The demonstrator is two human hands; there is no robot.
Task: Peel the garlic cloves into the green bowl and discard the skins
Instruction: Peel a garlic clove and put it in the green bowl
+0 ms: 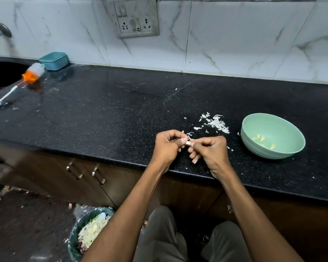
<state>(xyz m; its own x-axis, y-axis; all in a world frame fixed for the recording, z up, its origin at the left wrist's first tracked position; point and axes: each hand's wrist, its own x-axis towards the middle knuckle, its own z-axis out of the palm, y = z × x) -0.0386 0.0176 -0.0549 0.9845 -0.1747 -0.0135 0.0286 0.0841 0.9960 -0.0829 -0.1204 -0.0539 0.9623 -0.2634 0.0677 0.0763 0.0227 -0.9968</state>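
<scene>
Over the front edge of the black counter [112, 118], my left hand [167, 146] and my right hand [209, 152] meet and both pinch one small garlic clove [188, 142], mostly hidden by the fingertips. A strip of papery skin sticks up from the clove. The green bowl [292, 148] stands to the right of my hands with several peeled cloves [259, 138] inside. A heap of white garlic skins [217, 123] lies on the counter between my hands and the bowl.
A lined waste bin [80, 229] full of peelings stands on the floor at lower left. A bottle brush [27, 76] and a teal tub [54, 60] lie at the far left by the dark sink [2, 76]. Cabinet handles [75, 170] sit under the counter.
</scene>
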